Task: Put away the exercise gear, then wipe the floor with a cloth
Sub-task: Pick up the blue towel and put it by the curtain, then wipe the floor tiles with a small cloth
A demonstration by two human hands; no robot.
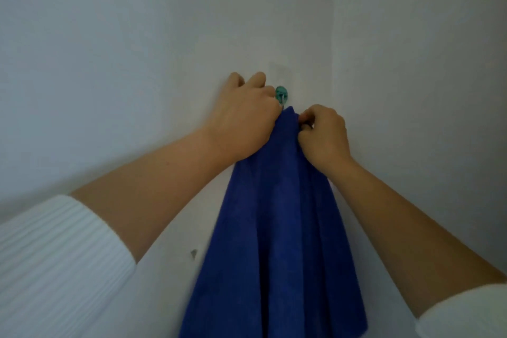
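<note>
Gripping the blue cloth, left hand and right hand are raised.

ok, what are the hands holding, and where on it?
Both hold the blue cloth at its bunched top, just below the green hook: the left hand on its left side, the right hand pinching its right edge.

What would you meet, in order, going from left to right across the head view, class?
left sleeve → left hand → blue cloth → right hand → right sleeve
</note>
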